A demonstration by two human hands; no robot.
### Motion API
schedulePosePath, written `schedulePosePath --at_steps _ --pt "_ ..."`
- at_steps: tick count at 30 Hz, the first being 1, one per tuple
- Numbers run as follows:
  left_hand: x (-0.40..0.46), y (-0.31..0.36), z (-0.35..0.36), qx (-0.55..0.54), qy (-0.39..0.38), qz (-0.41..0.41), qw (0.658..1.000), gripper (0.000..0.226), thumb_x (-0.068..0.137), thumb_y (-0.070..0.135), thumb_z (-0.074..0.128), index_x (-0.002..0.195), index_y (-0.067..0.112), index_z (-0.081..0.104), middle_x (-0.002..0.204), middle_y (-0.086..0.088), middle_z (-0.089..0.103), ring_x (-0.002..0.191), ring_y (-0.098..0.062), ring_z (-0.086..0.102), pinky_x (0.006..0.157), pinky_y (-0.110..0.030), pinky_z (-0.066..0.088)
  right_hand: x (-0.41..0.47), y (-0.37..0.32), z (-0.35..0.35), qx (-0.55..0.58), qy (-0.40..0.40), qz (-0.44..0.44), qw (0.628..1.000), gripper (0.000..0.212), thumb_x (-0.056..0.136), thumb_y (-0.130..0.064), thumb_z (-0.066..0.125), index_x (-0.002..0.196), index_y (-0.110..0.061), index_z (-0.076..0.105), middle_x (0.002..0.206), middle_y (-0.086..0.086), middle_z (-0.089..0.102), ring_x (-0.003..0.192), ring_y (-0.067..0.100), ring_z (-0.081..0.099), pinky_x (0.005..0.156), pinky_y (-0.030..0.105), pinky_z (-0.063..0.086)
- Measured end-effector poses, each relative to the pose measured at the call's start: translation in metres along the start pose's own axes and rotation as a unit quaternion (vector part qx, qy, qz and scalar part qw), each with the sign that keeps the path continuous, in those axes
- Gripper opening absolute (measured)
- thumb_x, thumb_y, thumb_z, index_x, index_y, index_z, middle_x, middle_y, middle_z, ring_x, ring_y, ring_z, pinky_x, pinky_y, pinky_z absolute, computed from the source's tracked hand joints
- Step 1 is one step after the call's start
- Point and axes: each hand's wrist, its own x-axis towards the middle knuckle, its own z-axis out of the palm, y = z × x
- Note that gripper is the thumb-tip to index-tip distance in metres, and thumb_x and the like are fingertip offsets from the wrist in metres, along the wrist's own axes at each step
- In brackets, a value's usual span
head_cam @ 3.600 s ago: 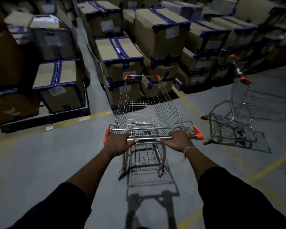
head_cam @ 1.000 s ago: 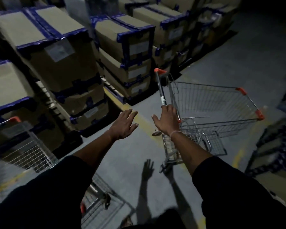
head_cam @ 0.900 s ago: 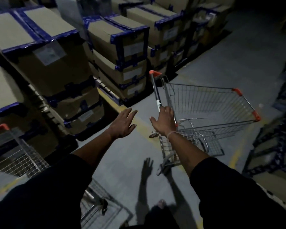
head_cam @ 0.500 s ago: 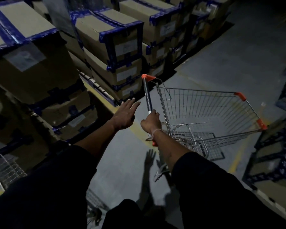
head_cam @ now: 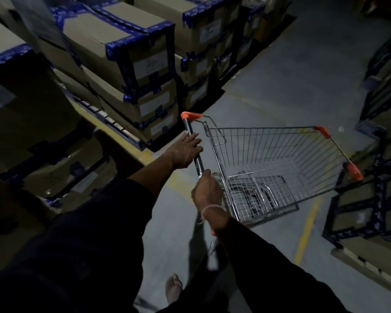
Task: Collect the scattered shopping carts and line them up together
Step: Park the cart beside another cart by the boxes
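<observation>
The right hand [head_cam: 207, 190] grips the handle bar [head_cam: 193, 145] of one wire shopping cart [head_cam: 278, 172]; the left hand [head_cam: 185, 150] lies on it, fingers loosely spread. The cart stands on the floor [head_cam: 280, 86] beside stacked cardboard boxes [head_cam: 131, 64] with blue tape; their white labels are unreadable.

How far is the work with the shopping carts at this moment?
Done: no lined-up carts show in this view, so nothing can be confirmed finished. In hand: the right hand grips the handle bar of an empty cart, and the left hand rests on it too. Left: moving this cart to the others, which are out of view.
</observation>
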Motion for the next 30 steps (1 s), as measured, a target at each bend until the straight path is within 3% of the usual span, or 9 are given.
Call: schedulePosePath --at_steps 3,5,10,13,17,21,24,30 --pt "0.014 -0.011 -0.003 0.042 -0.01 0.032 0.999 0.029 0.09 0.03 0.064 0.116 0.017 0.061 0.118 -0.011 0.059 0.128 -0.036 0.046 0.117 -0.058 0.024 0.002 0.001 0.002 -0.001 0.005 -0.011 1.0 0.026 0.091 -0.006 0.066 0.112 -0.011 0.051 0.095 0.011 0.071 0.086 0.032 0.071 0.072 0.04 0.06" --pt "0.017 -0.015 -0.003 0.051 -0.007 0.049 0.997 0.031 0.083 0.034 0.072 0.108 0.019 0.062 0.107 -0.008 0.059 0.11 -0.031 0.052 0.114 -0.055 0.03 0.002 0.002 0.001 0.002 0.001 -0.017 1.0 0.025 0.093 -0.007 0.065 0.113 -0.011 0.051 0.096 0.01 0.07 0.084 0.03 0.071 0.072 0.04 0.061" --pt "0.01 -0.016 -0.004 0.044 -0.002 0.049 0.998 0.036 0.08 0.041 0.074 0.107 0.02 0.061 0.108 -0.006 0.059 0.106 -0.028 0.05 0.111 -0.051 0.032 -0.001 0.007 -0.002 0.013 -0.005 -0.048 0.999 0.019 0.095 -0.007 0.063 0.111 -0.009 0.054 0.101 0.01 0.07 0.085 0.025 0.072 0.074 0.034 0.061" --pt "0.0 -0.013 -0.002 0.037 -0.003 0.037 0.999 0.035 0.081 0.041 0.073 0.107 0.021 0.06 0.107 -0.005 0.058 0.104 -0.027 0.048 0.11 -0.052 0.033 -0.006 0.012 -0.003 0.014 -0.017 -0.065 0.998 0.016 0.1 -0.018 0.06 0.112 -0.012 0.051 0.1 0.009 0.073 0.086 0.024 0.073 0.074 0.037 0.062" --pt "-0.018 -0.004 0.0 0.035 0.004 0.01 0.999 0.035 0.082 0.04 0.073 0.108 0.019 0.061 0.106 -0.006 0.057 0.103 -0.028 0.048 0.111 -0.053 0.033 -0.014 0.024 -0.009 0.011 -0.032 -0.093 0.995 0.031 0.103 -0.037 0.054 0.123 -0.014 0.05 0.104 0.01 0.072 0.094 0.027 0.071 0.078 0.039 0.06" --pt "-0.036 0.011 -0.001 0.025 0.011 -0.02 0.999 0.037 0.081 0.042 0.075 0.107 0.017 0.063 0.106 -0.007 0.058 0.103 -0.029 0.049 0.112 -0.054 0.032 -0.021 0.037 -0.016 -0.007 -0.043 -0.124 0.991 0.042 0.101 -0.056 0.044 0.118 -0.018 0.052 0.096 0.005 0.072 0.087 0.027 0.069 0.073 0.035 0.055" --pt "-0.051 0.024 -0.003 0.027 0.002 -0.044 0.999 0.04 0.081 0.046 0.073 0.105 0.017 0.063 0.104 -0.008 0.06 0.101 -0.03 0.05 0.109 -0.052 0.034 -0.029 0.047 -0.027 -0.025 -0.053 -0.152 0.987 0.048 0.103 -0.057 0.04 0.116 -0.013 0.055 0.096 0.008 0.069 0.087 0.03 0.066 0.066 0.032 0.041" --pt "-0.089 0.056 -0.006 0.038 -0.031 -0.102 0.994 0.046 0.085 0.055 0.065 0.11 0.018 0.061 0.108 -0.008 0.06 0.103 -0.03 0.05 0.102 -0.043 0.037 -0.05 0.064 -0.04 -0.042 -0.116 -0.173 0.977 0.055 0.101 -0.063 0.037 0.106 -0.016 0.063 0.093 0.007 0.067 0.083 0.031 0.063 0.066 0.033 0.041"
